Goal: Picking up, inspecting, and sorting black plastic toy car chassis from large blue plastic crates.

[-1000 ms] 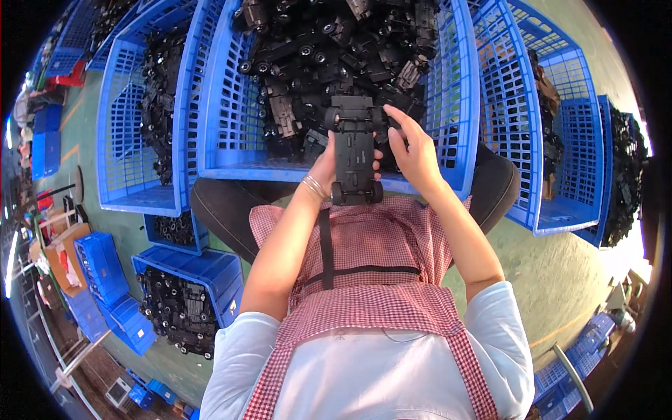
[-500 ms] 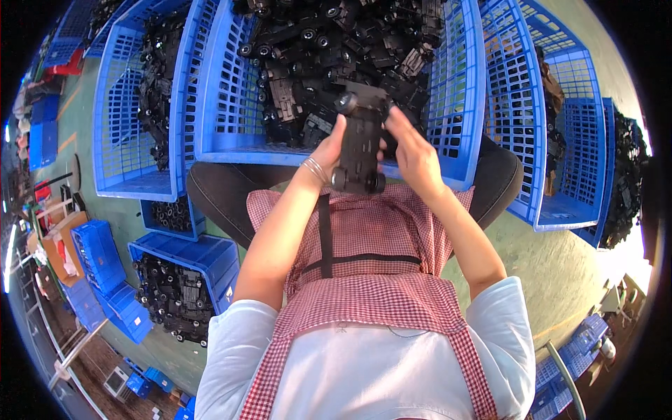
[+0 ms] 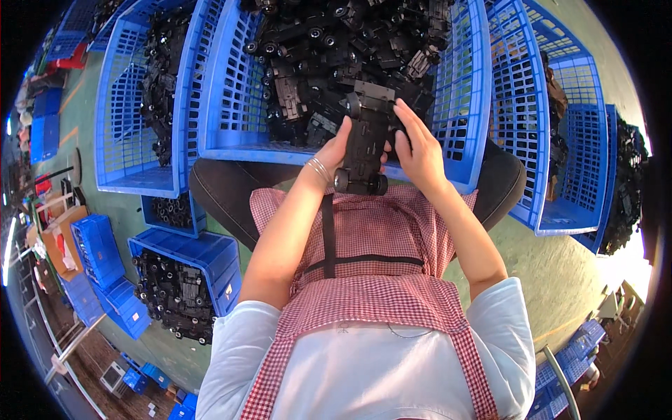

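Observation:
A black toy car chassis (image 3: 367,143) with wheels at its corners is held upright, flat side facing me, over the near rim of the big blue crate. My left hand (image 3: 334,148) is closed around its left side, thumb along the edge and fingertips showing at the right side. Beside its upper right corner is my right hand (image 3: 421,150), fingers stretched out and slightly apart. Its fingertips are at the wheel there; whether they press on it I cannot tell. Below the chassis lies my red-checked apron (image 3: 364,234).
Many similar black chassis (image 3: 315,66) fill the blue crate (image 3: 259,155) before me. More blue crates stand left (image 3: 136,183) and right (image 3: 570,220). A smaller blue bin (image 3: 185,245) of black chassis sits on the green floor by my left side.
The chassis has turned slightly, so its top end shows more clearly. My right hand stays beside its upper right corner, its fingertips a little higher. The view has shifted slightly.

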Demonstrator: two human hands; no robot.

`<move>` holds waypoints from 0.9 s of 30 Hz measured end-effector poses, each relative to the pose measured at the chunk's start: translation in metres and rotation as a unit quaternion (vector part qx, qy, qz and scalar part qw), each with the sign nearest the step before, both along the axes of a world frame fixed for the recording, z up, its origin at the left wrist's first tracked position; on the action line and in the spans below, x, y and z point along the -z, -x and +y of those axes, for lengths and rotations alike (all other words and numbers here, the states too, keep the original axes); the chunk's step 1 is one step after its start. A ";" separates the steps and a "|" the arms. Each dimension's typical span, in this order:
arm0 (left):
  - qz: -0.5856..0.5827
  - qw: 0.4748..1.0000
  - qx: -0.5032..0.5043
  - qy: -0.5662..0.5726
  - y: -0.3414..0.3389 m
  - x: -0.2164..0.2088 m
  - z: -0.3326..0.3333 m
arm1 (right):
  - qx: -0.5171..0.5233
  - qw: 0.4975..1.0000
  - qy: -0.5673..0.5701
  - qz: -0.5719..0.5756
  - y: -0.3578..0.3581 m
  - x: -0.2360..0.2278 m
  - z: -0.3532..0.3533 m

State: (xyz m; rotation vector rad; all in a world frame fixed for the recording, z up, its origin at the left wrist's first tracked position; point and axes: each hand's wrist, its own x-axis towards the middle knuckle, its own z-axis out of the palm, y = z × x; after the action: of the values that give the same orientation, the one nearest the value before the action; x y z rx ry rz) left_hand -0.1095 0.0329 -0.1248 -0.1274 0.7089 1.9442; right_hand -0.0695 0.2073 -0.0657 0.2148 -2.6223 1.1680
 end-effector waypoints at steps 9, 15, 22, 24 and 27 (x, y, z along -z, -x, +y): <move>-0.004 1.000 -0.012 -0.003 0.007 0.003 -0.002 | -0.079 0.996 -0.039 0.017 -0.023 0.009 -0.007; -0.024 0.997 -0.067 -0.024 0.008 0.009 0.006 | -0.049 0.996 0.073 -0.021 -0.048 -0.013 -0.015; -0.098 0.985 -0.095 -0.102 0.009 0.018 0.004 | -0.059 0.990 0.122 -0.049 -0.071 -0.012 -0.011; -0.050 0.992 -0.085 -0.075 0.011 0.021 0.004 | -0.026 0.998 0.027 0.059 -0.052 -0.014 -0.022; -0.098 0.982 -0.085 -0.140 0.010 0.021 0.004 | -0.078 0.993 0.085 -0.022 -0.069 -0.006 -0.013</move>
State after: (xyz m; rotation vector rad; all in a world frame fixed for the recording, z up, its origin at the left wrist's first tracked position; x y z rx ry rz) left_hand -0.1191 0.0367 -0.1458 -0.2073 0.2976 2.1385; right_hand -0.0006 0.1940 -0.0596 0.3687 -2.5629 1.4548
